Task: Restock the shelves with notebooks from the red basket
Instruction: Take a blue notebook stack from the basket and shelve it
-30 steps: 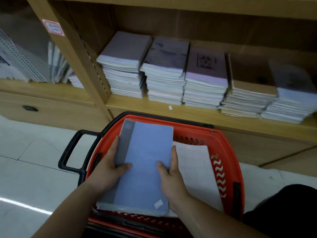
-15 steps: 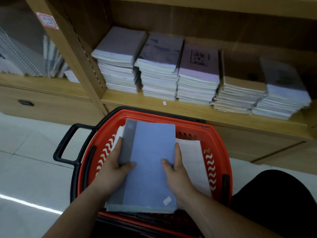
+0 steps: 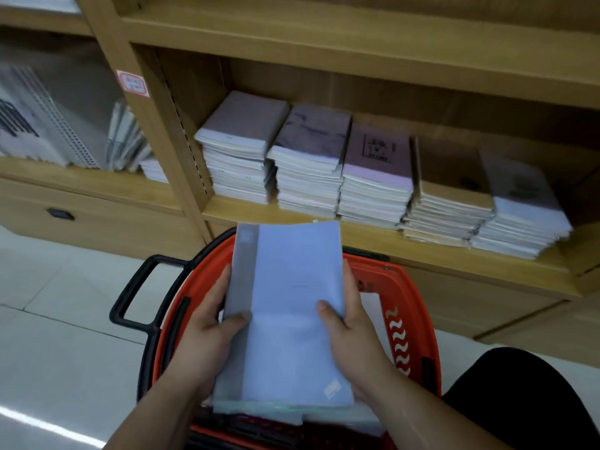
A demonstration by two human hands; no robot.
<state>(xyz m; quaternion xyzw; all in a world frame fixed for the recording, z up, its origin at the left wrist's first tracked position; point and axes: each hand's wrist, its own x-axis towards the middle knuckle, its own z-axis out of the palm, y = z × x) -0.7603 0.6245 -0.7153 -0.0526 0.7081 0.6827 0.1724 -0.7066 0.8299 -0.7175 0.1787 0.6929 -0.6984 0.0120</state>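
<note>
1. Blue notebook bundle (image 3: 292, 303): light blue front, grey strip (image 3: 242, 271) down the left side, small white sticker (image 3: 332, 388) near the bottom right corner, thin page edges in layers along the bottom.
2. Held up in both hands over the red basket (image 3: 409, 287), top edge close to the front of the wooden shelf (image 3: 373, 237).
3. Left hand (image 3: 207, 326) clamped on the left edge: thumb on top of the grey strip, fingers curled along the side.
4. Right hand (image 3: 352, 332) clamped on the right edge: thumb pressing the blue front, fingers along the side.
5. Under the bundle, inside the basket, more white paper (image 3: 373, 306); black handle (image 3: 130, 297) sticking out to the left.
6. Behind, on the shelf, five stacks of notebooks (image 3: 308, 164) side by side, packed close together.
7. Further out: pale tiled floor (image 3: 48, 319), red-edged label (image 3: 132, 83) on the shelf post, dark clothing (image 3: 519, 401) at the bottom right.
</note>
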